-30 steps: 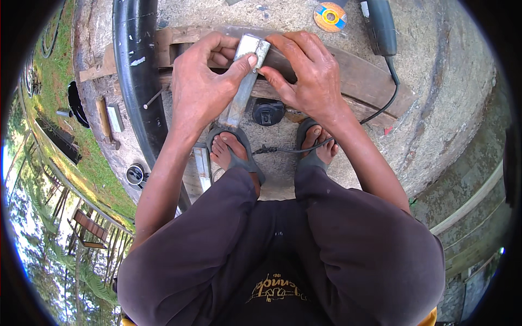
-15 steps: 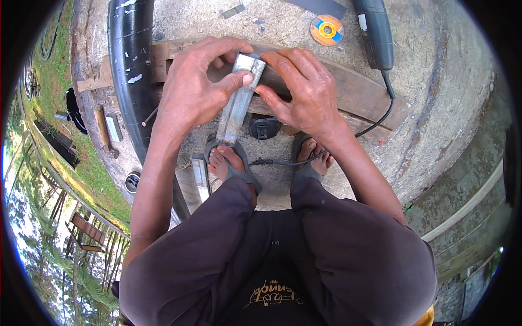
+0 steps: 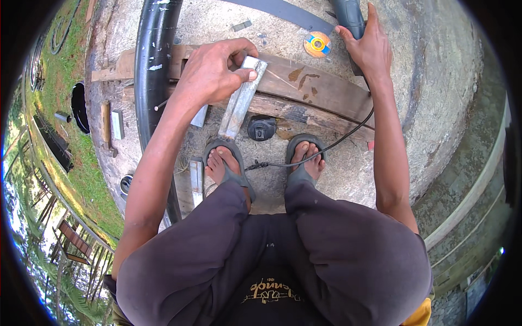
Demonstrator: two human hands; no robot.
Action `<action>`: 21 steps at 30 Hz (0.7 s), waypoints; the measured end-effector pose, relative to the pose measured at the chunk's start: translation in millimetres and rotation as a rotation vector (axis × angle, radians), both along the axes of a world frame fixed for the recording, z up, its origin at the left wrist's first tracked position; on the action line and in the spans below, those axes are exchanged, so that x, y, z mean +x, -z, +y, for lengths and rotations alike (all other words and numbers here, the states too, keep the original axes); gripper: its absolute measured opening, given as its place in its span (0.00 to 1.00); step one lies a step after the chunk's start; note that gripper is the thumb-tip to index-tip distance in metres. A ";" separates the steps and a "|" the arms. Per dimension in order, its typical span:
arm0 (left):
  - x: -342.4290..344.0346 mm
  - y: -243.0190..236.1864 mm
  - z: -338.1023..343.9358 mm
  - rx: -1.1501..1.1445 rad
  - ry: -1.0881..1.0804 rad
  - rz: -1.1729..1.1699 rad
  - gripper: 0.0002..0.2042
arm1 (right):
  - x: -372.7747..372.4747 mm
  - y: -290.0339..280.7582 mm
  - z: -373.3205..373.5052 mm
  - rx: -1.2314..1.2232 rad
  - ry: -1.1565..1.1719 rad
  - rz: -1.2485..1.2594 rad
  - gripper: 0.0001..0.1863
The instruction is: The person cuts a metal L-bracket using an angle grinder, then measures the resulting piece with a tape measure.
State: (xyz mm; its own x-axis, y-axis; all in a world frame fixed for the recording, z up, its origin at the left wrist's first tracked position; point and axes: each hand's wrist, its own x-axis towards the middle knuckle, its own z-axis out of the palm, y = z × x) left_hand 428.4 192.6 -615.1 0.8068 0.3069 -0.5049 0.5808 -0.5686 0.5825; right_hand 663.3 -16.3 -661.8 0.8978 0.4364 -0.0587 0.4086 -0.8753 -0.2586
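My left hand point(image 3: 217, 73) is closed on the upper end of a galvanized metal bar point(image 3: 235, 111), thumb across its top, fingers curled at its far side; the bar's lower end is by my left sandal. My right hand point(image 3: 370, 46) reaches onto a dark corded power tool point(image 3: 346, 13) at upper right, thumb and forefinger spread along its body; whether it touches firmly I cannot tell. An orange disc point(image 3: 317, 44) with a blue band lies left of that hand. Wooden planks point(image 3: 315, 89) lie crosswise behind the bar.
A black pipe point(image 3: 149, 98) runs along the left. A hammer point(image 3: 106, 127), a small block point(image 3: 117, 124), a black round piece point(image 3: 262, 128) and another metal bar point(image 3: 197, 179) lie on the concrete. A cable point(image 3: 326, 149) crosses beside my sandals. A dark flat strip point(image 3: 283, 11) lies at top.
My right hand has left the metal bar and moved up and right onto the power tool, its fingers spread. My left hand still holds the bar.
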 end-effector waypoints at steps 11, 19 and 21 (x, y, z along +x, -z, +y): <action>-16.6 16.5 -7.6 -0.002 -0.118 -0.106 0.17 | 46.1 38.9 -50.8 0.205 0.009 -0.183 0.38; -38.2 22.1 -10.8 0.150 -0.112 -0.173 0.21 | 4.8 27.3 -35.0 0.109 -0.374 -0.485 0.32; -40.9 28.3 -9.8 0.238 -0.080 -0.267 0.22 | -34.7 23.2 -17.1 0.051 -0.460 -0.343 0.31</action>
State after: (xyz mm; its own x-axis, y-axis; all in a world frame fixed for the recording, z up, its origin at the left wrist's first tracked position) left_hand 387.5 182.8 -643.5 0.8693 0.4578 -0.1864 0.4741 -0.6655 0.5765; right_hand 628.6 -33.4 -685.0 0.5786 0.7814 0.2337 0.8125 -0.5773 -0.0811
